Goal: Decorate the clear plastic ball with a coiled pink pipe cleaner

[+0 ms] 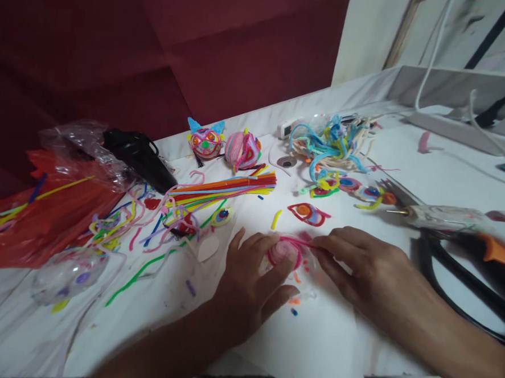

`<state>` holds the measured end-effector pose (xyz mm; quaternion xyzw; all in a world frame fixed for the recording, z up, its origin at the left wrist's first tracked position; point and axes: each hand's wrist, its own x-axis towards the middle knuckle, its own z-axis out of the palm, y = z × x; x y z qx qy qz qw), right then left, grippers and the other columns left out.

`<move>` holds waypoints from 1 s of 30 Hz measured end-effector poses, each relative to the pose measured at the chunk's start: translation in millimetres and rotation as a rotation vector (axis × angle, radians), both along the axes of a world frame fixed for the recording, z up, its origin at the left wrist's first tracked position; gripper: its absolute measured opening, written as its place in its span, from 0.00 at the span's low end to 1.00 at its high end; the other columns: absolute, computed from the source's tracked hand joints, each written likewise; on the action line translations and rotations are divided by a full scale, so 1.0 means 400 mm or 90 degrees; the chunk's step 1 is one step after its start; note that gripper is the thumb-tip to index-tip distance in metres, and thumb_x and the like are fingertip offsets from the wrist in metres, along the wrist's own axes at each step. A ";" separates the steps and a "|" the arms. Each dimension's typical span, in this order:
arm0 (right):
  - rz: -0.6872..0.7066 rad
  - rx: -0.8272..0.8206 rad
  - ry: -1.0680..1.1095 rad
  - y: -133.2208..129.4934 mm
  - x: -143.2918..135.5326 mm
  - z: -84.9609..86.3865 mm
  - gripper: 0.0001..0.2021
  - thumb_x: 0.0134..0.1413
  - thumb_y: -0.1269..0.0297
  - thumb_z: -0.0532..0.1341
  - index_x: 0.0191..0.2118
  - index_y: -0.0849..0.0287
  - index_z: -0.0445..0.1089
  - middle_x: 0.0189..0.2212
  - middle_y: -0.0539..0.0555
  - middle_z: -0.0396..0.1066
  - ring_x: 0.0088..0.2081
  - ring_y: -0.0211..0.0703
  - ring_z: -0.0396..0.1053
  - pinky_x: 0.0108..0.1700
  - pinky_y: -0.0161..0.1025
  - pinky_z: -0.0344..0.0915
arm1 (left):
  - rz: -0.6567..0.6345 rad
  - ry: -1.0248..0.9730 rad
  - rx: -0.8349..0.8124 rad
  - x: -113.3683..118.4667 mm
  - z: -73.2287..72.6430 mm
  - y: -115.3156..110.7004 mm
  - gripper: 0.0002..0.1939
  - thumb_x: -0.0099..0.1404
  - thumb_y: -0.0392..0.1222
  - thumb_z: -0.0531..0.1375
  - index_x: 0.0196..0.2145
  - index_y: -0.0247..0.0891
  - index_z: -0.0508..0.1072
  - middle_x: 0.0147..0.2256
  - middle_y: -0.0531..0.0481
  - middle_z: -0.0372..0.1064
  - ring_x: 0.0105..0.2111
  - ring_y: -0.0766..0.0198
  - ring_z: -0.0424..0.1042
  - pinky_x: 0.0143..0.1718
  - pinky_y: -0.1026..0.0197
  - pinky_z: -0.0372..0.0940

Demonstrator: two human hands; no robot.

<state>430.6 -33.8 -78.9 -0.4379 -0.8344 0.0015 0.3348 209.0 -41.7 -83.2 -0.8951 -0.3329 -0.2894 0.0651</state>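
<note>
A pink spiral piece (283, 252) with a darker pink rim lies on white paper. My left hand (258, 278) rests over its left side, fingers curved round it and pressing it from above. At its upper right, my right hand (354, 263) pinches the end of a dark pink strip (304, 242) that runs along the rim. Just above the hands lies an eye shape (307, 214) with an orange centre and red outline. Small orange and red bits are scattered near the spiral, partly on clear plastic.
Two decorated balls (206, 143) stand at the back. Colourful strips (235, 186) lie in a bundle behind my left hand. Black scissors (456, 281) and a glue gun (443, 216) lie at the right. A black tool (141, 156) sits on plastic at the left.
</note>
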 end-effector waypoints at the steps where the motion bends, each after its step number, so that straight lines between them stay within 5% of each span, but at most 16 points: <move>1: -0.010 0.012 -0.006 -0.006 -0.004 0.002 0.14 0.67 0.67 0.49 0.34 0.60 0.69 0.29 0.54 0.67 0.29 0.44 0.68 0.29 0.39 0.64 | -0.001 0.002 0.004 0.000 0.000 0.000 0.16 0.70 0.44 0.54 0.54 0.38 0.66 0.54 0.38 0.64 0.56 0.54 0.63 0.61 0.40 0.52; 30: -0.056 0.010 0.080 -0.087 -0.071 0.001 0.09 0.65 0.67 0.52 0.40 0.62 0.69 0.26 0.52 0.65 0.24 0.42 0.66 0.25 0.39 0.64 | 0.003 -0.008 0.011 0.004 0.003 0.001 0.14 0.70 0.44 0.54 0.51 0.39 0.66 0.53 0.38 0.65 0.54 0.54 0.65 0.60 0.41 0.54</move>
